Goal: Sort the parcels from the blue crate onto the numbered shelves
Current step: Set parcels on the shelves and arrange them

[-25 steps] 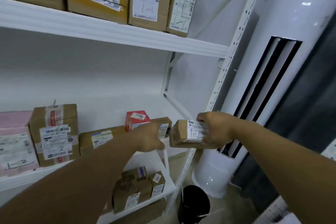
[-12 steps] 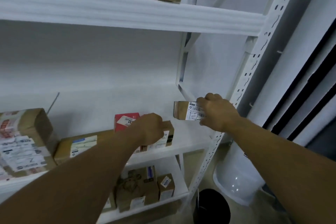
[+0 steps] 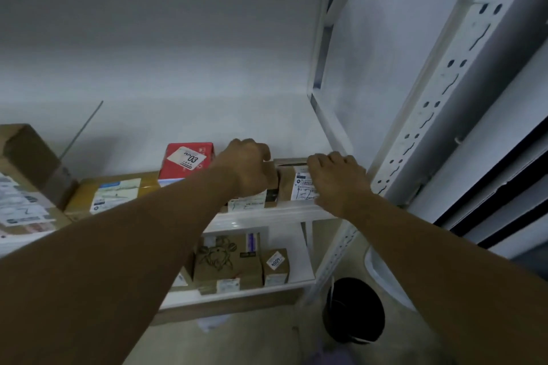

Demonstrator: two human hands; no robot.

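You've got a brown cardboard parcel (image 3: 289,187) w/ white label, black print, at the right end of the white shelf (image 3: 267,215). Red box (image 3: 186,164) near the back edge has a white tag w/ black digits. Flat tan parcel (image 3: 115,191) by the front edge: white/pale-blue label. On the lower shelf, brown box (image 3: 226,261) w/ dark line drawing. Black bin (image 3: 353,310) on beige floor.
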